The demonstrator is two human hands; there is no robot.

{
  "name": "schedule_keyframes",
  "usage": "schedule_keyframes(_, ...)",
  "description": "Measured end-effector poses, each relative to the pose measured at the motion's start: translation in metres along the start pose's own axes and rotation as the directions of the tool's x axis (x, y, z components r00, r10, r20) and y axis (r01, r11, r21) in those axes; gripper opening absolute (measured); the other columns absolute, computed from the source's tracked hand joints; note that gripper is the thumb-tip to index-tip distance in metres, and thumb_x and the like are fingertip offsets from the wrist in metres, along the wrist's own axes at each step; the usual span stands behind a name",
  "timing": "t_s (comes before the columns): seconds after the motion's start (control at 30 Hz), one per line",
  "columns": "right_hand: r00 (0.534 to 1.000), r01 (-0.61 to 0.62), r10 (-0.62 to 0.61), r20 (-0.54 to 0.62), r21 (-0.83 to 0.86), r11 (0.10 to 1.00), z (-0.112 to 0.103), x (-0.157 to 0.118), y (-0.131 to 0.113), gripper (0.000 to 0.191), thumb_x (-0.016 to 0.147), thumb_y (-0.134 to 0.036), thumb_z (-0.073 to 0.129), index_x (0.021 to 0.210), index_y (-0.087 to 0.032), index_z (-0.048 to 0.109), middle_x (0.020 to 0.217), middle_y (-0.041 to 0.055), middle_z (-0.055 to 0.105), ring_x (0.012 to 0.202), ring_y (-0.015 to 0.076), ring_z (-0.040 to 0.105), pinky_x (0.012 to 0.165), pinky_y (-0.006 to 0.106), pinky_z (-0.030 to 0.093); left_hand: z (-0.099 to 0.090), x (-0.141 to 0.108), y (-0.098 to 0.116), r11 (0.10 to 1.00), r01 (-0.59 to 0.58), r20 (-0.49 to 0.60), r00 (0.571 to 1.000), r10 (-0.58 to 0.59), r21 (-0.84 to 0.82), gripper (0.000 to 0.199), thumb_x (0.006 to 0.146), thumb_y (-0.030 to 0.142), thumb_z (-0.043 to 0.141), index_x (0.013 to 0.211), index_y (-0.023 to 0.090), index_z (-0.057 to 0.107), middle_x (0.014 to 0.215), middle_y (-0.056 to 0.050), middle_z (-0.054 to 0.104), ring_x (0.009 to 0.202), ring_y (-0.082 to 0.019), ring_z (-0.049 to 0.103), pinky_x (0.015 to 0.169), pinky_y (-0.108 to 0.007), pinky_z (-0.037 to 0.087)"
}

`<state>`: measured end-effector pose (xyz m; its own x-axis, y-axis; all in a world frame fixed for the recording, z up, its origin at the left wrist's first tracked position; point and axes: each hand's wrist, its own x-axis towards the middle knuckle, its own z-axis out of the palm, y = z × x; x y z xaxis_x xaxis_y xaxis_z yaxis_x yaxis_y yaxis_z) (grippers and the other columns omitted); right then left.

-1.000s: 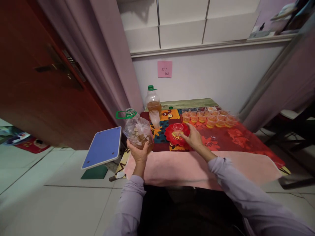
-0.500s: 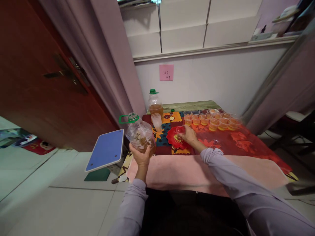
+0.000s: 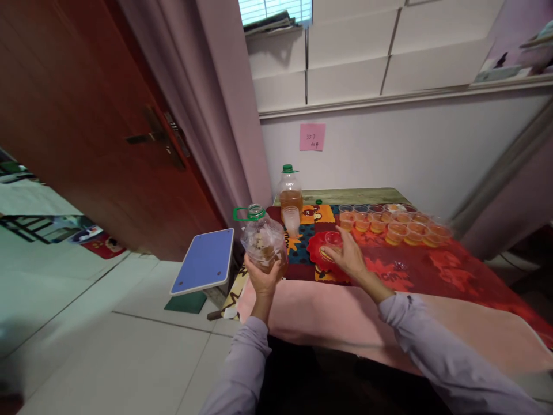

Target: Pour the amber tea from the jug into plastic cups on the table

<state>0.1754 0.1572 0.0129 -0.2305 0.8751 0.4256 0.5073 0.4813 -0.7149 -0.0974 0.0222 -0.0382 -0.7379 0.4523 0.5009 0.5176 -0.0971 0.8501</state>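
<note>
My left hand is wrapped round the lower part of a large clear jug, uncapped, with a green handle ring and brownish liquid inside. A clear plastic cup stands on a red scalloped plate. Beside that cup, my right hand has its thumb and fingers spread apart, holding nothing. Behind the plate, a stack of clear cups stands in front of a second jug with a green cap. Several cups of yellowish drink stand in rows to the right.
A pink cloth lies along the table's near edge. A loose green cap is at the back. On the left are a small blue-topped stool and a brown door. The wall bears a pink note.
The view has shifted, so the table appears further right. My right hand has opened and let go of the cup on the red plate. My left hand still holds the jug.
</note>
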Motion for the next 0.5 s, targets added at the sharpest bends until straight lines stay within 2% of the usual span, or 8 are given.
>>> schedule_keyframes(0.13,0.993,0.06,-0.08,0.082,0.223,0.973,0.026,-0.029,-0.037,0.071,0.088,-0.06,0.08,0.144,-0.019,0.066,0.146,0.0224,0.07,0.136,0.0403,0.068,0.116,0.062,0.055,-0.003,-0.002,0.002,0.999,0.052,0.015,0.999,-0.052,-0.01,0.122,0.064,0.052,0.095,0.163,0.02,0.032,0.157,-0.022,0.055,0.149,-0.039,0.056,0.126,-0.057,0.042)
schedule_keyframes(0.2,0.982,0.028,-0.086,0.169,0.322,0.946,0.045,-0.048,-0.052,0.064,0.088,-0.055,0.082,0.139,-0.02,0.069,0.141,0.0202,0.073,0.128,0.0376,0.071,0.111,0.06,0.058,-0.006,-0.003,0.005,0.997,0.081,0.019,0.997,-0.08,-0.011,0.124,0.063,0.054,0.096,0.163,0.02,0.032,0.157,-0.022,0.055,0.149,-0.039,0.056,0.126,-0.057,0.043)
schedule_keyframes(0.33,0.93,-0.133,-0.03,0.366,0.411,0.902,0.076,-0.076,-0.066,0.074,0.081,-0.046,0.089,0.147,-0.023,0.064,0.142,0.0182,0.071,0.116,0.0342,0.076,0.102,0.055,0.063,-0.012,-0.001,0.017,0.992,0.121,0.055,0.991,-0.119,-0.027,0.126,0.061,0.056,0.097,0.162,0.019,0.032,0.155,-0.024,0.057,0.142,-0.039,0.063,0.12,-0.055,0.05)
schedule_keyframes(0.43,0.907,-0.167,-0.044,0.42,0.451,0.877,0.085,-0.082,-0.068,0.082,0.081,-0.044,0.09,0.155,-0.025,0.059,0.149,0.0182,0.068,0.121,0.0348,0.074,0.105,0.057,0.062,-0.015,0.005,0.032,0.991,0.126,0.04,0.991,-0.124,-0.047,0.128,0.059,0.054,0.097,0.162,0.018,0.03,0.161,-0.026,0.053,0.146,-0.038,0.061,0.121,-0.052,0.05)
schedule_keyframes(0.5,0.902,-0.179,-0.048,0.428,0.473,0.863,0.085,-0.08,-0.069,0.084,0.081,-0.044,0.09,0.156,-0.024,0.058,0.15,0.0184,0.067,0.123,0.0353,0.072,0.107,0.058,0.06,-0.017,0.01,0.043,0.987,0.163,0.033,0.986,-0.163,0.009,0.121,0.058,0.054,0.097,0.157,0.019,0.037,0.155,-0.023,0.059,0.14,-0.036,0.065,0.117,-0.051,0.053)
